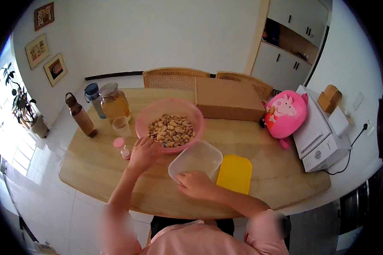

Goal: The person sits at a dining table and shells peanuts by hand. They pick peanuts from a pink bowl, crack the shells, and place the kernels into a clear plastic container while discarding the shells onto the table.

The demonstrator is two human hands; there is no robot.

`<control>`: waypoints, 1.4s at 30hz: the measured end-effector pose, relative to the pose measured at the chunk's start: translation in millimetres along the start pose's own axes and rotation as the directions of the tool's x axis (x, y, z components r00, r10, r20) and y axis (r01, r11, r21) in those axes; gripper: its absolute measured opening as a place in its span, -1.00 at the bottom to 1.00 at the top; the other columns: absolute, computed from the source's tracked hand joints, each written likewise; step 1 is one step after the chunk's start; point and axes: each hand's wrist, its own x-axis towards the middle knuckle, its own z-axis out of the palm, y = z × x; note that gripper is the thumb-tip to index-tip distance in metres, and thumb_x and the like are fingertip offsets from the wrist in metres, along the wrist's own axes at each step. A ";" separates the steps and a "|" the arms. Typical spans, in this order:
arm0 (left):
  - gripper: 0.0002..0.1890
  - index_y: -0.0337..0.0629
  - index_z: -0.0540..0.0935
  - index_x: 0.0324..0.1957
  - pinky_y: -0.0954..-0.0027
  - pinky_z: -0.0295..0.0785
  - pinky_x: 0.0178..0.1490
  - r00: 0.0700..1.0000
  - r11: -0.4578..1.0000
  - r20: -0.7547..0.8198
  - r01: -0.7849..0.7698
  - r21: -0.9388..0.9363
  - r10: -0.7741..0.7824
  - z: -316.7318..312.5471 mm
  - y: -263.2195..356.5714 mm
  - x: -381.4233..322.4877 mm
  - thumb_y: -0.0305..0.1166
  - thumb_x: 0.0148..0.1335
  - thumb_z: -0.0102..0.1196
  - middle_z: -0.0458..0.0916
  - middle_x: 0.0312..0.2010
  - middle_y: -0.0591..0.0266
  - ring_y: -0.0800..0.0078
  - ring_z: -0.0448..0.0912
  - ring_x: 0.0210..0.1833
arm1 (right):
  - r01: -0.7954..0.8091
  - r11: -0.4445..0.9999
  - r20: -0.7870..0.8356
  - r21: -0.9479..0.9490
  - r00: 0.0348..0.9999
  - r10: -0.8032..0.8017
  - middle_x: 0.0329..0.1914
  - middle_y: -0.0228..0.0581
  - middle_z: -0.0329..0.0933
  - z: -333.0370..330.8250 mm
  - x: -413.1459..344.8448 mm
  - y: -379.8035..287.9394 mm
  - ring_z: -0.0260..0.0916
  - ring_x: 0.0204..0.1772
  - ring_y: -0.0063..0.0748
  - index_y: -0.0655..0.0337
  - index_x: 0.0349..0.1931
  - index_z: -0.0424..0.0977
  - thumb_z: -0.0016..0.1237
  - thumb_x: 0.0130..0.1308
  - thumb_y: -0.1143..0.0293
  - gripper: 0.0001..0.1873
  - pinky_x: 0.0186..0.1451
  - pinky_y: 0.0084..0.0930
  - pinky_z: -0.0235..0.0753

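Note:
Unshelled peanuts [172,130] lie heaped in a translucent pink plastic basin [194,111] on the table. My left hand [144,153] grips the basin's near-left rim, its fingers bent over the edge. Beside the basin, a clear rectangular plastic container [199,157] sits tilted, its far-left edge against or close to the basin. Nothing shows inside it. My right hand [194,184] holds the container's near rim, and its fingertips are partly hidden. A yellow plastic lid [235,173] lies flat to the container's right. Something small and blue [163,145] shows among the peanuts near my left hand.
Left on the wooden table [92,169] stand a brown bottle [81,118], a blue bottle [96,102], a jug of amber liquid [115,103], a cup [121,126] and a pink-capped small bottle [125,152]. A cardboard box [229,95], pink pig plush [285,114] and white Midea appliance [319,149] occupy the right.

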 end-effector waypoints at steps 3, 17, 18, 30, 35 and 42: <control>-0.76 -0.13 0.55 -0.27 0.19 0.33 -0.03 0.999 0.998 -0.010 0.053 -0.018 -0.053 -12.6 -1.3 -2.9 -0.27 0.00 0.12 0.51 -0.30 0.22 0.20 0.46 -0.15 | -0.114 0.993 0.105 -0.029 0.988 0.116 -0.34 -0.09 0.48 -8.5 2.0 -4.7 0.43 -0.22 -0.04 0.24 -0.32 0.34 -0.06 0.12 0.24 -0.74 -0.22 -0.16 0.41; -0.77 -0.05 0.55 -0.24 0.21 0.34 0.00 0.984 0.956 0.160 -0.115 0.269 0.073 31.9 12.3 77.1 -0.41 -0.02 0.06 0.51 -0.28 0.17 0.26 0.44 -0.04 | -0.004 0.996 0.035 -0.094 0.999 0.007 -0.20 -0.15 0.46 -47.3 -33.4 -11.0 0.38 -0.09 -0.12 0.20 -0.10 0.40 -0.06 0.15 0.14 -0.61 -0.05 -0.29 0.37; -0.77 -0.07 0.55 -0.23 0.21 0.35 -0.01 0.980 0.948 0.196 -0.083 0.306 0.023 37.2 9.9 82.1 -0.41 -0.02 0.05 0.50 -0.25 0.16 0.25 0.44 -0.04 | 0.000 0.995 0.014 -0.100 1.000 0.001 -0.22 -0.15 0.47 -50.8 -35.6 -12.3 0.39 -0.11 -0.13 0.20 -0.11 0.40 -0.05 0.14 0.15 -0.62 -0.06 -0.29 0.38; -0.78 -0.18 0.45 -0.28 0.35 0.42 -0.34 0.987 0.821 -0.047 0.102 -0.562 -0.154 -32.3 93.7 46.4 -0.52 0.00 0.14 0.52 -0.42 0.21 0.34 0.51 -0.38 | -0.205 0.902 -0.226 0.380 0.925 0.306 -0.34 -0.14 0.50 -75.0 -20.9 -13.0 0.47 -0.28 -0.31 0.28 -0.19 0.43 -0.05 0.20 0.25 -0.71 -0.21 -0.48 0.44; -0.68 -0.22 0.44 -0.25 0.44 0.41 -0.35 0.974 0.752 -0.216 -0.096 -0.652 -0.062 -40.2 117.6 24.4 -0.63 -0.09 0.20 0.45 -0.46 0.22 0.40 0.46 -0.43 | -0.133 0.821 -0.226 0.556 0.926 0.303 -0.36 -0.34 0.45 -71.3 1.6 -7.5 0.36 -0.27 -0.59 0.30 -0.22 0.42 -0.16 0.30 0.26 -0.74 -0.22 -0.62 0.36; -0.72 -0.24 0.44 -0.22 0.47 0.43 -0.24 0.981 0.675 -0.182 -0.086 -0.733 -0.072 -41.0 122.6 13.8 -0.63 -0.03 0.14 0.45 -0.38 0.20 0.43 0.48 -0.31 | 0.048 0.812 -0.370 0.582 0.905 0.212 -0.53 -0.29 0.33 -69.9 -3.8 -20.4 0.25 -0.46 -0.49 0.26 -0.35 0.38 -0.12 0.26 0.30 -0.81 -0.39 -0.54 0.27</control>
